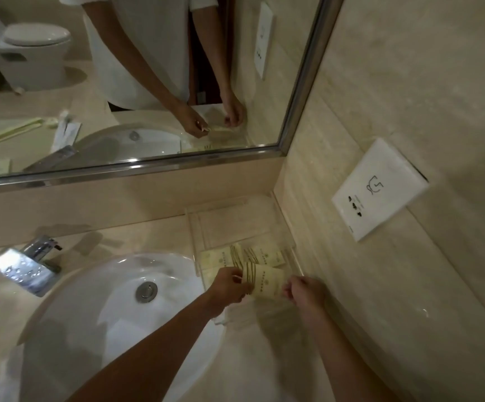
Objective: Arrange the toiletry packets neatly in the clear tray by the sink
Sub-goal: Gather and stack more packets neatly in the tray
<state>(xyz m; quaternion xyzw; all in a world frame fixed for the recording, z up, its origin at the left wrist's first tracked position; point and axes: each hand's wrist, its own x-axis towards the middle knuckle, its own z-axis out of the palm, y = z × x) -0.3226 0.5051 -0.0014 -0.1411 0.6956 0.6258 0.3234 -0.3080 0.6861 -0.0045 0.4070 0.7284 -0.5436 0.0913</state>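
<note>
A clear tray [197, 224] sits on the counter in the corner, right of the sink [119, 300]. Two pale yellow toiletry packets lie flat in it, one [216, 258] on the left and one [266, 255] on the right. Over the tray's near part, a third pale yellow packet [266, 281] is held between both hands. My left hand [228, 287] pinches its left edge and my right hand [303, 293] pinches its right edge. The tray's near end is hidden under my hands and blurred.
A chrome faucet [29, 265] stands left of the basin. A mirror [136, 82] runs along the back wall and reflects more packets on the counter at the left. A white socket plate [377, 190] is on the right wall, close above the tray.
</note>
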